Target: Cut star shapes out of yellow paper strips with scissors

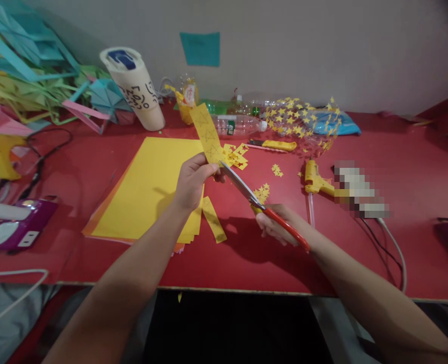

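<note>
Between the fingers and thumb of my left hand (193,179) is a yellow paper strip (206,132), held up at a slant and marked with drawn star outlines. My right hand (279,225) grips red-handled scissors (263,206). Their blade tips touch or nearly touch the strip's lower end, close to my left thumb. Beneath lies a stack of yellow paper sheets (151,187), with another marked strip (214,220) at its right edge. Cut scraps with star shapes (239,156) lie behind my left hand. Small yellow stars (261,194) are piled behind the scissors.
At the back are a white tumbler (136,91), plastic bottles (239,125), a star-covered clear bottle (303,121) and a yellow utility knife (272,146). A yellow glue gun (314,179) lies right, another glue gun (4,154) left. Folded paper shapes (27,65) fill the left back.
</note>
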### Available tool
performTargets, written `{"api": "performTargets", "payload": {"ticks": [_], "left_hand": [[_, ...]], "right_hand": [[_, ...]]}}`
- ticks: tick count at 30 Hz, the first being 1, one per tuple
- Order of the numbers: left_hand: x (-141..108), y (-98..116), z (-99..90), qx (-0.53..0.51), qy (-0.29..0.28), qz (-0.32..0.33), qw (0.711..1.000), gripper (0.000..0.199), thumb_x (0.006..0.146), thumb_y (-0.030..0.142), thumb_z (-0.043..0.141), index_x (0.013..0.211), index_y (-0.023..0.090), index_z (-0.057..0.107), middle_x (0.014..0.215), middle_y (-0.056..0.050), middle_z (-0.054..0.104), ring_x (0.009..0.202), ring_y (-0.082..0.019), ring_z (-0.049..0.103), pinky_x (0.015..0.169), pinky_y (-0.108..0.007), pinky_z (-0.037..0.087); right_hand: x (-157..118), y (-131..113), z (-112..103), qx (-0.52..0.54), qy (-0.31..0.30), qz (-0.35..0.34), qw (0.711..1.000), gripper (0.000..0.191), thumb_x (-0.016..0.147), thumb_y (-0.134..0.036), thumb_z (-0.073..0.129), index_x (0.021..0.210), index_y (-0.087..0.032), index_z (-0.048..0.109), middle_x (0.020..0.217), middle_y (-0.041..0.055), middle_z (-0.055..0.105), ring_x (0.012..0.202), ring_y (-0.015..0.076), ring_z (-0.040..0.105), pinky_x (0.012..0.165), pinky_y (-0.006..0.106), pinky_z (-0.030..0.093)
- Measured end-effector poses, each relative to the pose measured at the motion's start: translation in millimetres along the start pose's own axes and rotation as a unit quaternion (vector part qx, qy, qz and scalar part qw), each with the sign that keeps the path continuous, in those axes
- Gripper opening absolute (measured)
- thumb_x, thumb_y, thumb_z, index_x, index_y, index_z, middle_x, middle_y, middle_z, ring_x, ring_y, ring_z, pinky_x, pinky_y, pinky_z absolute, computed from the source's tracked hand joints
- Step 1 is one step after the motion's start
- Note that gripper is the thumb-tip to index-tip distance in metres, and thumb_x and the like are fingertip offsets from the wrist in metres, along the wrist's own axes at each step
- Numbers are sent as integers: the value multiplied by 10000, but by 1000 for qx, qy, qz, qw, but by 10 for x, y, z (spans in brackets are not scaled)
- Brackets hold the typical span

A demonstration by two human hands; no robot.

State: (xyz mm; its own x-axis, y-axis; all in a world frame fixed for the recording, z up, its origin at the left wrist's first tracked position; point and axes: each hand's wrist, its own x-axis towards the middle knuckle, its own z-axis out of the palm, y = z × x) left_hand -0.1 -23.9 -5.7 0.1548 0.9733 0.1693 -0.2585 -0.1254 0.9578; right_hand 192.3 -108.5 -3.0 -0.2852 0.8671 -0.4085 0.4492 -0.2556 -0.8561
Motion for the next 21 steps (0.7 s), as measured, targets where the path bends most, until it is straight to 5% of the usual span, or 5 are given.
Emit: {"api": "performTargets", "payload": {"ticks": [8, 14, 21], "left_hand": [[15, 14, -7, 3, -4, 0, 1000, 61, 624, 189, 526, 578, 155, 547, 527, 25, 568, 472, -86, 562, 501, -246, 474], [21, 6, -24, 7, -1, -12, 1000, 66, 620, 190, 540, 562, 161, 530, 517, 24, 559, 459, -84, 548, 499, -247, 474], [28, -4, -38, -2, -14, -6, 1000, 64, 637, 179, 542, 590, 154, 578, 532, 20, 570, 475, -86, 556, 496, -246, 472]], "right_hand": [[3, -26, -4, 6, 4, 13, 1000, 481, 667, -629, 593, 567, -194, 415, 410, -67, 452, 272, 38, 368, 289, 181, 279], [10, -12, -3, 17, -2, -22, 1000, 477, 696, -618, 591, 545, -213, 387, 319, -118, 314, 271, 50, 353, 445, 240, 450], [23, -7, -5, 7, -2, -20, 1000, 487, 693, -629, 584, 540, -214, 382, 328, -114, 306, 275, 52, 354, 418, 235, 424]]}}
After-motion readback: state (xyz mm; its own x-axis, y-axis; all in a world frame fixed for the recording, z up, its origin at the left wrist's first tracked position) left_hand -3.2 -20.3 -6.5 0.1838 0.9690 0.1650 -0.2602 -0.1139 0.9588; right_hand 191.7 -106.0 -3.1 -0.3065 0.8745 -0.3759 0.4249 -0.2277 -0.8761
